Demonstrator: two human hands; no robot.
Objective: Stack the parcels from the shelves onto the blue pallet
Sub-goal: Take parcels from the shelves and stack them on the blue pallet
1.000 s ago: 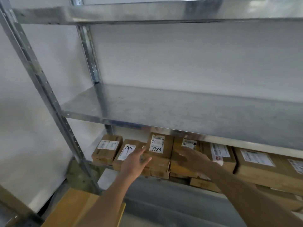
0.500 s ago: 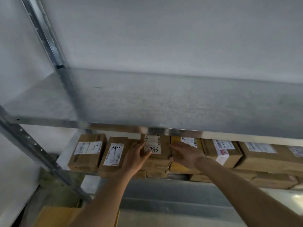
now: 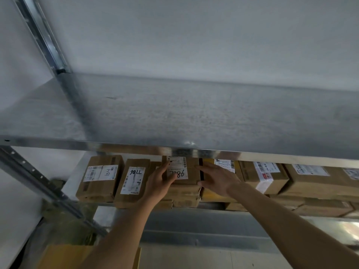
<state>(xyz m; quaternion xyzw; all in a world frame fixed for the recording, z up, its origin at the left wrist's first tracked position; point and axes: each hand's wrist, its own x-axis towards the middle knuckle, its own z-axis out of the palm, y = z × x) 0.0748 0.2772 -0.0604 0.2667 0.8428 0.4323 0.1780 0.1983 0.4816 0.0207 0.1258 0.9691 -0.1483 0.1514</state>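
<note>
Parcel (image 3: 191,172) gripped by left hand (image 3: 158,183) and right hand (image 3: 217,179), fingers curled round sides, rear hidden under shelf (image 3: 174,123)

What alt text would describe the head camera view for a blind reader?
Both hands grip a small cardboard parcel atop a stack on a metal shelf, left hand at its left side, right hand at its right. More labelled parcels sit alongside.

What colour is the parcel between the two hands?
Brown cardboard parcel with a white label, head view.

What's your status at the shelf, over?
Left hand and right hand grip top parcel by its sides. Not lifted yet. Upper shelf overhangs closely.
</note>
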